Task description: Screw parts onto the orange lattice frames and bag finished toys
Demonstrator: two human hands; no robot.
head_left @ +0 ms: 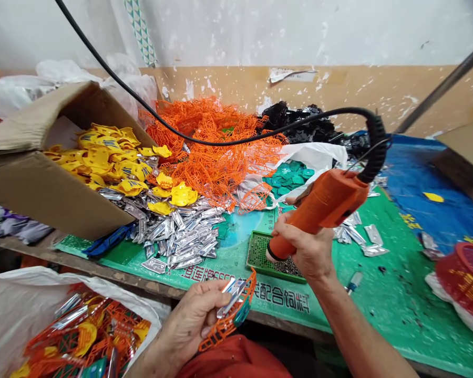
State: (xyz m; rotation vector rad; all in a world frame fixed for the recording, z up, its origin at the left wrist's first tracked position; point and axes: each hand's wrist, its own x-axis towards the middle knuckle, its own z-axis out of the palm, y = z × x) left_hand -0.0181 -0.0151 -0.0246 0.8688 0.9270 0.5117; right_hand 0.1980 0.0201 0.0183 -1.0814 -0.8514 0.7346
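My left hand (189, 317), at the table's front edge, is closed on an orange plastic lattice part (220, 332). A shiny silver plate (233, 298) and a teal piece (242, 313) sit against that part. My right hand (313, 252) is wrapped round an orange electric screwdriver (325, 202) with a black cable (220, 143). The screwdriver's nose points down to the left, over a green tray (256, 269) of small screws (289, 265); its bit cannot be made out.
Silver plates (181, 236) lie heaped left of the tray. Behind them are yellow pieces (110, 157) spilling from a cardboard box (59, 194), orange lattice parts (216, 142) and teal pieces (289, 178) in a bag. Lower left, a white sack (16, 304) holds mixed parts; a red basket (461, 278) stands right.
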